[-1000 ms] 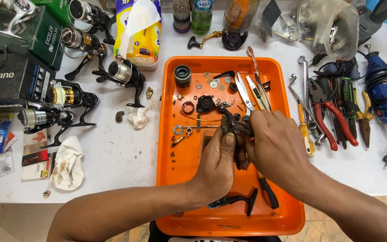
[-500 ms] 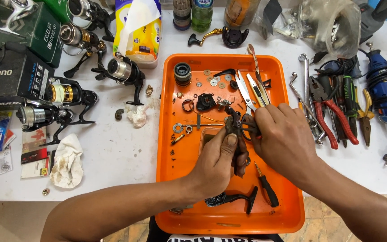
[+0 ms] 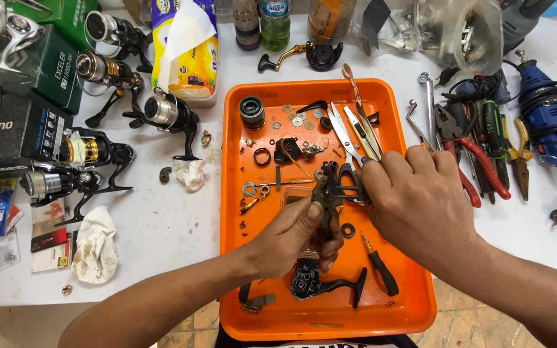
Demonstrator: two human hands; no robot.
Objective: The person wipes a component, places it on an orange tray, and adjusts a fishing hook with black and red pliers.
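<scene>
Reel body (image 3: 327,193), dark and stripped, sits above the orange tray (image 3: 420,303) centre, long axis running twelve to six; left hand (image 3: 294,238) is clamped round its lower end from seven o'clock; right hand (image 3: 420,203) pinches its upper part from three o'clock, equally close.

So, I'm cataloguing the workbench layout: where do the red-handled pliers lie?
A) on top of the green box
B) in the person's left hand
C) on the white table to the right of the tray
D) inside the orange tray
C: the red-handled pliers lie on the white table among other tools, right of the orange tray, while the left hand and right hand hold a dark reel part over the tray.
</scene>
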